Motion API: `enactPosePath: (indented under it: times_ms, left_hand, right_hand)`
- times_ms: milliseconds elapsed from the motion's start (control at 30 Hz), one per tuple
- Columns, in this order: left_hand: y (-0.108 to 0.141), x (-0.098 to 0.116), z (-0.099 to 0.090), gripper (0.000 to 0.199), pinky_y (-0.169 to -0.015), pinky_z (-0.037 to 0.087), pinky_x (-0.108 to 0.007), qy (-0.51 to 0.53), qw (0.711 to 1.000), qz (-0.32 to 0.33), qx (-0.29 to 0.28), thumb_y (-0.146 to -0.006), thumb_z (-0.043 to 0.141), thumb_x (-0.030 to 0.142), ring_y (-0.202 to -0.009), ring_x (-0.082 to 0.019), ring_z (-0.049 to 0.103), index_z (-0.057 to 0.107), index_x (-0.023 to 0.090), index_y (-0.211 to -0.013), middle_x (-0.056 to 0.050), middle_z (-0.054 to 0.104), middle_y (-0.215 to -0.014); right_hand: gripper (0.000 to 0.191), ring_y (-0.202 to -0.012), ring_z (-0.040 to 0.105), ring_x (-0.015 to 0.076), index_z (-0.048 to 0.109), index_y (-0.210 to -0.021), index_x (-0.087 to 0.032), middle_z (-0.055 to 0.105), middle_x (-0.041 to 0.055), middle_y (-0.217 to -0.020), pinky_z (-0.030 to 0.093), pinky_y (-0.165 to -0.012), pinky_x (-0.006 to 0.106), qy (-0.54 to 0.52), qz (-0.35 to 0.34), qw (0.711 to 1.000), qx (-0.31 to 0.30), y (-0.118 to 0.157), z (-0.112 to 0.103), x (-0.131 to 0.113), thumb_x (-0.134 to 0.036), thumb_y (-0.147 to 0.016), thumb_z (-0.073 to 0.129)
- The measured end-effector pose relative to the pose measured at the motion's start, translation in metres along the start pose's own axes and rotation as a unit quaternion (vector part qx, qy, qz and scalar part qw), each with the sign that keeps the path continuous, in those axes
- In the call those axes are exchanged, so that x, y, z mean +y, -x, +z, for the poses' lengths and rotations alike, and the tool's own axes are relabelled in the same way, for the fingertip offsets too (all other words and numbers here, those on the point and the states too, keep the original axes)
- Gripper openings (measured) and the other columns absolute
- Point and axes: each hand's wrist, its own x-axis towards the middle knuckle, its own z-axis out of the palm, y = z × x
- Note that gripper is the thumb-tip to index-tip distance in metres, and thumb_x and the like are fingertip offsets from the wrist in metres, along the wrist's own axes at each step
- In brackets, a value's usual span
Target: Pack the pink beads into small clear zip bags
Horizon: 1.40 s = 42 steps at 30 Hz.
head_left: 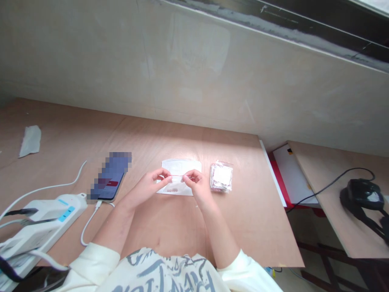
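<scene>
A thin red string [177, 175] is stretched level between my two hands. My left hand [154, 181] pinches its left end between thumb and fingers. The right end is pinched in my right hand [196, 184], with the fingers curled. Both hands are over a white paper sheet [182, 165] lying on the wooden table [170, 227]. Small dark reddish marks or bits show on the lower part of the sheet, too small to make out. Just right of my right hand sits a stack of small clear plastic packets [221, 177] with a white top.
A phone [112, 178] on a white cable lies at the left, beside a white power strip [65, 213] with several plugs. A crumpled white tissue [30, 140] is at the far left. Black headphones [364, 198] rest on another table at the right, across a gap.
</scene>
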Motion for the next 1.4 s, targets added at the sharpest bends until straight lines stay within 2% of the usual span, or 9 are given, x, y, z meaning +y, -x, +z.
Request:
enactPosePath:
  times_ms: [133,367,633,867,933,1033,1133,1267,1400]
  left_hand:
    - [0.000,0.005,-0.002,0.023,-0.058,0.040,-0.022,-0.030,0.998,-0.002,-0.053,-0.075,0.044,0.039,-0.067,-0.015,0.052,0.056,0.019,-0.071,0.001,0.056,-0.069]
    - [-0.010,0.003,-0.001,0.025,-0.065,0.040,-0.023,-0.072,0.996,0.028,-0.048,-0.075,0.045,0.037,-0.072,-0.016,0.053,0.058,0.018,-0.067,0.000,0.060,-0.069]
    - [-0.020,-0.010,-0.004,0.025,-0.064,0.041,-0.023,-0.061,0.997,0.013,-0.054,-0.076,0.043,0.038,-0.072,-0.016,0.053,0.057,0.018,-0.071,0.000,0.058,-0.072]
    - [-0.028,-0.021,-0.006,0.024,-0.064,0.041,-0.023,0.008,1.000,-0.007,-0.013,-0.076,0.044,0.041,-0.069,-0.015,0.052,0.053,0.018,-0.071,0.001,0.056,-0.068]
    - [-0.030,-0.024,-0.005,0.027,-0.064,0.041,-0.023,0.017,1.000,-0.006,-0.003,-0.076,0.042,0.043,-0.070,-0.015,0.052,0.054,0.019,-0.077,0.000,0.057,-0.073]
    - [-0.033,-0.031,-0.006,0.030,-0.068,0.041,-0.023,-0.004,1.000,0.001,0.031,-0.076,0.040,0.046,-0.076,-0.016,0.052,0.053,0.020,-0.084,-0.002,0.059,-0.083]
    - [-0.032,-0.043,-0.010,0.030,-0.070,0.040,-0.024,-0.040,0.998,-0.005,0.055,-0.077,0.038,0.045,-0.078,-0.017,0.053,0.052,0.019,-0.077,-0.002,0.058,-0.079]
    - [-0.023,-0.065,-0.014,0.027,-0.064,0.040,-0.025,-0.093,0.994,-0.014,0.061,-0.079,0.034,0.043,-0.070,-0.016,0.051,0.048,0.019,-0.077,0.000,0.053,-0.070]
    - [-0.009,-0.080,-0.009,0.024,-0.061,0.039,-0.027,-0.191,0.978,0.003,0.088,-0.080,0.034,0.038,-0.064,-0.017,0.047,0.048,0.020,-0.075,0.000,0.048,-0.064]
  right_hand:
    - [0.009,-0.058,0.047,0.0115,0.052,-0.059,-0.018,0.056,-0.0014,-0.058,0.035,-0.059,0.024,0.047,-0.025,0.998,0.017,0.001,0.003,0.000,-0.024,-0.065,0.055]
    - [0.015,-0.064,0.052,0.0121,0.056,-0.066,-0.018,0.059,-0.0001,-0.069,0.038,-0.061,0.024,-0.032,0.063,0.994,-0.085,0.001,0.005,-0.004,-0.032,-0.065,0.058]
    - [0.014,-0.059,0.051,0.0104,0.053,-0.058,-0.017,0.057,-0.0022,-0.060,0.038,-0.061,0.023,-0.055,0.075,0.995,-0.036,-0.008,0.001,-0.002,-0.028,-0.063,0.061]
    - [0.019,-0.065,0.056,0.0131,0.053,-0.067,-0.017,0.060,-0.0004,-0.066,0.042,-0.062,0.025,-0.100,0.114,0.979,-0.135,-0.004,0.005,0.004,-0.036,-0.066,0.057]
    - [0.021,-0.059,0.053,0.0128,0.051,-0.062,-0.018,0.056,-0.0013,-0.058,0.041,-0.059,0.025,-0.067,0.101,0.989,-0.085,-0.002,-0.001,0.003,-0.037,-0.066,0.057]
    - [0.021,-0.056,0.048,0.0127,0.050,-0.064,-0.019,0.051,-0.0015,-0.057,0.041,-0.055,0.026,0.006,0.053,0.993,0.110,-0.001,-0.025,-0.002,-0.039,-0.068,0.053]
    - [0.021,-0.062,0.047,0.0162,0.051,-0.071,-0.019,0.053,0.0023,-0.065,0.039,-0.057,0.029,0.155,0.033,0.940,0.301,-0.004,-0.062,-0.005,-0.039,-0.071,0.046]
    - [0.024,-0.082,0.042,0.0275,0.053,-0.079,-0.015,0.053,0.0115,-0.077,0.034,-0.069,0.038,0.375,0.037,0.850,0.368,-0.009,-0.095,-0.001,-0.035,-0.065,0.052]
    - [0.029,-0.083,0.042,0.0257,0.047,-0.087,-0.015,0.048,0.0125,-0.088,0.032,-0.071,0.036,0.402,-0.061,0.808,0.426,-0.001,-0.079,-0.001,-0.037,-0.068,0.049]
